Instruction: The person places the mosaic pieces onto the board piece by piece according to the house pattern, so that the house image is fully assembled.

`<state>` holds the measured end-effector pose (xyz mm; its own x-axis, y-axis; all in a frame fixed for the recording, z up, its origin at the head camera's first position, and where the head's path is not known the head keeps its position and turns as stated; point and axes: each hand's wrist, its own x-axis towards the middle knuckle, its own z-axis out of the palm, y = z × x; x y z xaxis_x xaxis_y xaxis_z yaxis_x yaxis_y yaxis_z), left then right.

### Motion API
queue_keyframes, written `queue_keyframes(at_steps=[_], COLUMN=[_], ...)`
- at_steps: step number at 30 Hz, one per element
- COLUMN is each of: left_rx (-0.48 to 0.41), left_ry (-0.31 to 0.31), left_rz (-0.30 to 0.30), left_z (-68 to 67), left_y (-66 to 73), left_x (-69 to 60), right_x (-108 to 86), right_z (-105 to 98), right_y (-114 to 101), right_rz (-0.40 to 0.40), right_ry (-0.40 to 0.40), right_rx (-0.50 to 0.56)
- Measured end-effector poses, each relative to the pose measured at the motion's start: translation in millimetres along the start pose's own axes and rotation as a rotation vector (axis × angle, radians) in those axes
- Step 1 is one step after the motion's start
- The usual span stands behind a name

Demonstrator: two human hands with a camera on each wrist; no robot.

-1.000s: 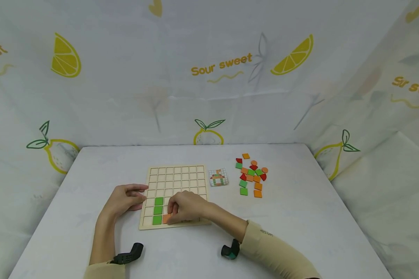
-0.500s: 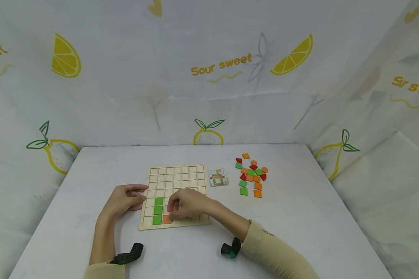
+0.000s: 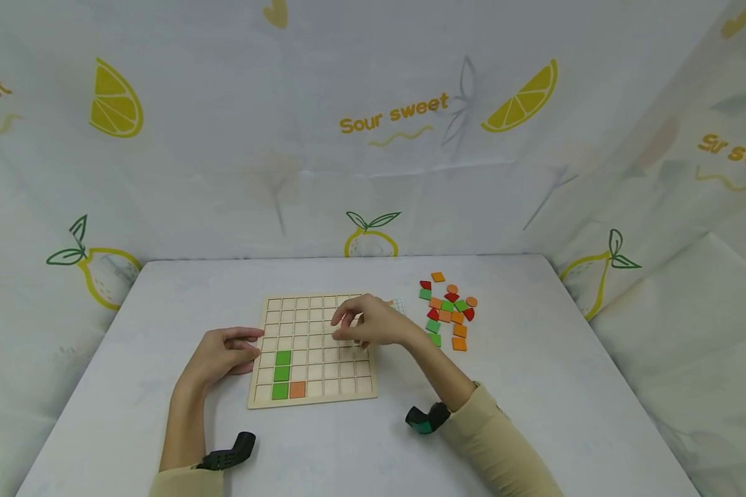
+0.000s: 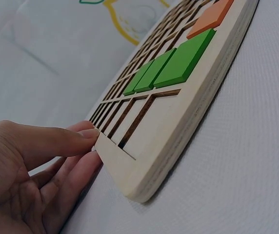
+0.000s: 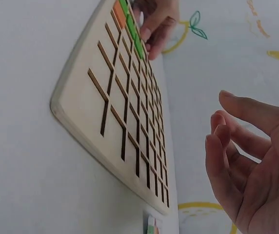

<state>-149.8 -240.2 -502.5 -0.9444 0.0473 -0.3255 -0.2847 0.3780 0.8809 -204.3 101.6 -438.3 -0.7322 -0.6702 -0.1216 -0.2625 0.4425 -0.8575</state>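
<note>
A wooden grid board (image 3: pixel 338 371) lies flat on the white table. Three green square tiles (image 3: pixel 282 374) stand in one column of its cells, and an orange square tile (image 3: pixel 298 390) sits beside the lowest green one. At the board's left edge rests my left hand (image 3: pixel 219 357); in the left wrist view its thumb (image 4: pixel 76 138) and fingertips touch the rim. My right hand (image 3: pixel 373 321) hovers over the board's right side, fingers loosely bent. Nothing shows between thumb and fingers in the right wrist view. That hand partly hides the small pattern card (image 3: pixel 400 305).
Several loose tiles lie right of the card: green squares (image 3: pixel 425 294), orange squares (image 3: pixel 459 343), orange discs (image 3: pixel 471 302) and red curved pieces (image 3: pixel 469 315). A white printed cloth (image 3: pixel 373 186) hangs behind the table. Both wrists carry black cameras (image 3: pixel 242 447).
My right hand has let go of the orange tile, leaving it in the bottom row, and has moved up and right across the board. The left hand stays put.
</note>
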Motion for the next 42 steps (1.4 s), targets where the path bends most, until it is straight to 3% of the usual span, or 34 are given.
queue_keyframes(at_steps=[9, 22, 31, 42], left_rx=[-0.001, 0.007, -0.003, 0.004], left_ry=[0.009, 0.017, 0.023, 0.02], left_rz=[-0.017, -0.019, -0.015, -0.015], left_z=[1.8, 2.4, 3.3, 3.0], left_y=[1.7, 0.9, 1.6, 2.6], left_x=[-1.6, -1.9, -2.4, -2.9], right_x=[-22.7, -63.6, -76.2, -77.1], right_z=[-44, -94, -111, -116], right_y=[31, 96, 123, 127], right_rz=[0.134, 0.3, 0.372, 0.412], right_ry=[0.188, 0.389, 0.402, 0.356], right_rx=[0.031, 0.006, -0.027, -0.009])
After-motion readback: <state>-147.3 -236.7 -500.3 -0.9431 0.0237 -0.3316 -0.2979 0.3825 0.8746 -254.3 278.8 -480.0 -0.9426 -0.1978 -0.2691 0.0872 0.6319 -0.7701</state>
